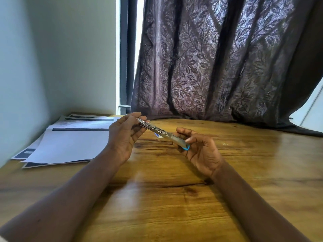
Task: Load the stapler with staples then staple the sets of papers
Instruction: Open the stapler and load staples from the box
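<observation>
One stapler (160, 132), 10 o'clock end pinched by left hand (123, 138), 4 o'clock end gripped by right hand (201, 152). At 9 o'clock, at least three overlapping papers (70, 145).

Bare forearms rise from the lower corners to mid-frame. The left hand (125, 137) pinches the stapler (161, 132) at its upper-left end; the right hand (201, 151) grips the lower-right end

Light source: daylight from the window gap (140, 32), blown out to white; it glows through the curtain (218, 58)
Brightness: moderate; wall (52, 58) evenly lit with a cool tint
Glare: pale sheen across the desk (157, 206) middle and right side
Shadows: soft; darkest in the curtain folds
Blur: slight softness; stapler (162, 132) detail smeared
Distortion: wide-angle bending at the edges
</observation>
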Demonstrator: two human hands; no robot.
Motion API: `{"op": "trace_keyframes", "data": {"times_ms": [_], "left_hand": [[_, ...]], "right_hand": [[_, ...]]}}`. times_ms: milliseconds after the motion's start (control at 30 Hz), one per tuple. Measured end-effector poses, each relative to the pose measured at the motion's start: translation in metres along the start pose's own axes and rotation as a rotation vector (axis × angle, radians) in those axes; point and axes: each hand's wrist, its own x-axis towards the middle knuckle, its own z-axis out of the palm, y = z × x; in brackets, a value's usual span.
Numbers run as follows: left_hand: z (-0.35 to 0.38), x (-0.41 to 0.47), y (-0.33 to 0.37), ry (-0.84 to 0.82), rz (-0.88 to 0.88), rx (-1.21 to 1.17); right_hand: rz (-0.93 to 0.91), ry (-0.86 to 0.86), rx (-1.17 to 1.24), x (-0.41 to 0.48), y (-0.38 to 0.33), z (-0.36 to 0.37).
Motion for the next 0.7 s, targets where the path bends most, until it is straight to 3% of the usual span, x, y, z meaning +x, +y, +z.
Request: {"op": "trace_keyframes", "data": {"times_ms": [233, 467, 533, 633, 700], "left_hand": [[0.007, -0.006, -0.008, -0.191, -0.025, 0.149], [0.009, -0.011, -0.016, -0.305, 0.01, 0.296], [0.008, -0.011, -0.022, -0.288, 0.173, 0.537], [0.006, -0.012, -0.03, -0.226, 0.694, 1.126], [0.01, -0.017, -0.028, -0.248, 0.861, 1.249]], "right_hand": [[0.177, -0.198, -0.136, -0.002, 0.011, 0.004], [0.138, -0.1, -0.263, -0.004, 0.022, 0.012], [0.106, -0.077, -0.283, -0.002, 0.022, 0.011], [0.028, 0.009, -0.264, 0.002, 0.023, 0.008], [-0.028, 0.061, -0.239, 0.003, 0.023, 0.006]]}}
